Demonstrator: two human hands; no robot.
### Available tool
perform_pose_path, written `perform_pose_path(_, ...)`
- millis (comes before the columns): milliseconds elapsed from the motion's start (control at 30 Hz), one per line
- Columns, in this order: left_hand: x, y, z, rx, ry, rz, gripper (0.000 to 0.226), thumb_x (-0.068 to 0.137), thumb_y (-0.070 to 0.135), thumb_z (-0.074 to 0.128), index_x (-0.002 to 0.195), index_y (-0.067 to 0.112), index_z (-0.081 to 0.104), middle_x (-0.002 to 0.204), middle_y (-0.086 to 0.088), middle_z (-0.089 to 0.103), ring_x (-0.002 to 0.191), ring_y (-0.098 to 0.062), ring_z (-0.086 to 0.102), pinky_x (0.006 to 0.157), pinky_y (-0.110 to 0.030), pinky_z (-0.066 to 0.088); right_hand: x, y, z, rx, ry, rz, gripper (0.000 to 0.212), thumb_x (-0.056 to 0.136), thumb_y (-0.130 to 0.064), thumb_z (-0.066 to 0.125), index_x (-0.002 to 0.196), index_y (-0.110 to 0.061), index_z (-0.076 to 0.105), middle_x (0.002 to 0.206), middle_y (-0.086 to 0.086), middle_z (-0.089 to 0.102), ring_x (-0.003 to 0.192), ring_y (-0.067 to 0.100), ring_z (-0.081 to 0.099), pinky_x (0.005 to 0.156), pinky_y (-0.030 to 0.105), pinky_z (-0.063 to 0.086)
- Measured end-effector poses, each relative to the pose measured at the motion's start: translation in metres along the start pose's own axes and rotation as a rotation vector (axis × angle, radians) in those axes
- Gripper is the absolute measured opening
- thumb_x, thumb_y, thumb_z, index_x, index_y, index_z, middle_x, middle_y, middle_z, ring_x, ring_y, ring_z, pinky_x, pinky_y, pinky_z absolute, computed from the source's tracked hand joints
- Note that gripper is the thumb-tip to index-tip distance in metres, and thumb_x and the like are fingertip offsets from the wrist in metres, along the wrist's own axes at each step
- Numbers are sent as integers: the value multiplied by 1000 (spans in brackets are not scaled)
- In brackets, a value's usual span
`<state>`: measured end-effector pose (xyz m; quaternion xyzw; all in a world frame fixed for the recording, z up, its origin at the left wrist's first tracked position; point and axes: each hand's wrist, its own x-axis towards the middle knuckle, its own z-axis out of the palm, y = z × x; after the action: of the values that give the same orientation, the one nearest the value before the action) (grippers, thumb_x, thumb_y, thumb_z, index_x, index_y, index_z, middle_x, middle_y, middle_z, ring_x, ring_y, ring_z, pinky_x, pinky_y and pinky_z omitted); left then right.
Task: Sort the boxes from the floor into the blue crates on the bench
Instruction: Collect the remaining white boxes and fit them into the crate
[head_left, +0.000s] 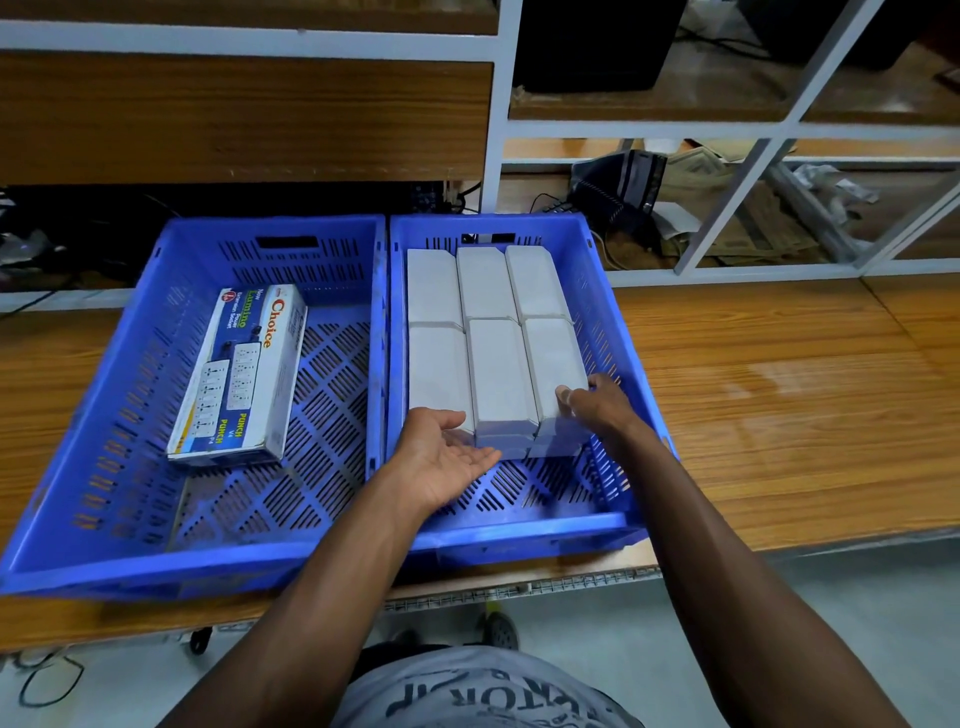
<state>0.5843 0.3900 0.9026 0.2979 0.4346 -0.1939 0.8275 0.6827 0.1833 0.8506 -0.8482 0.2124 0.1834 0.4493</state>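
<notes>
Head view: in the right blue slatted plastic crate (618, 332), our right hand (597, 408) grips a plain white rectangular carton (553, 364); our left hand (447, 457) lies palm-up, fingers relaxed.

Two blue slotted plastic crates (387, 312) sit side by side on the wooden bench (779, 389); left crate holds one printed cardboard box (239, 374) lying flat; right crate holds plain white boxes (488, 338) packed in rows against its far wall.
</notes>
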Motion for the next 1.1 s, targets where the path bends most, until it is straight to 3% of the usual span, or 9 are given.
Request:
perform_pose_path(200, 4, -11, 13, -13, -49, -76, 74, 98, -2, 44, 161, -1, 4, 162, -37, 12, 149, -50, 25, 119, -57, 31, 2, 3, 0, 20, -8, -11, 73, 93, -38, 68, 154, -12, 36, 153, 13, 46, 135, 32, 49, 112, 45, 44)
perform_pose_path(400, 14, -12, 20, -8, -75, -46, 65, 98, -4, 40, 157, -6, 14, 162, -35, 16, 150, -47, 27, 118, -58, 32, 4, 2, 1, 15, -4, -12, 71, 95, -35, 67, 153, -10, 36, 150, 13, 48, 132, 31, 51, 106, 39, 45)
perform_pose_path(767, 22, -9, 16, 45, -54, -42, 61, 96, -2, 46, 152, -10, 25, 156, -37, 31, 144, -46, 39, 116, -54, 38, 2, -2, 1, 18, -4, 14, 74, 91, -38, 67, 153, -12, 35, 148, 13, 51, 132, 31, 52, 113, 45, 43)
perform_pose_path(967, 32, -24, 21, 160, -8, -143, 76, 94, -6, 43, 160, -4, 6, 162, -37, 16, 151, -47, 25, 121, -54, 30, 0, -2, 0, 18, -14, 21, 77, 89, -42, 67, 153, -13, 35, 150, 13, 49, 135, 33, 49, 114, 48, 41)
perform_pose_path(1100, 36, -32, 35, 194, 17, -93, 65, 96, -9, 39, 157, -7, 17, 165, -28, 18, 153, -38, 26, 120, -53, 32, -1, -1, -1, 14, -23, 20, 74, 94, -39, 65, 155, -13, 32, 156, 14, 42, 140, 33, 44, 116, 48, 39)
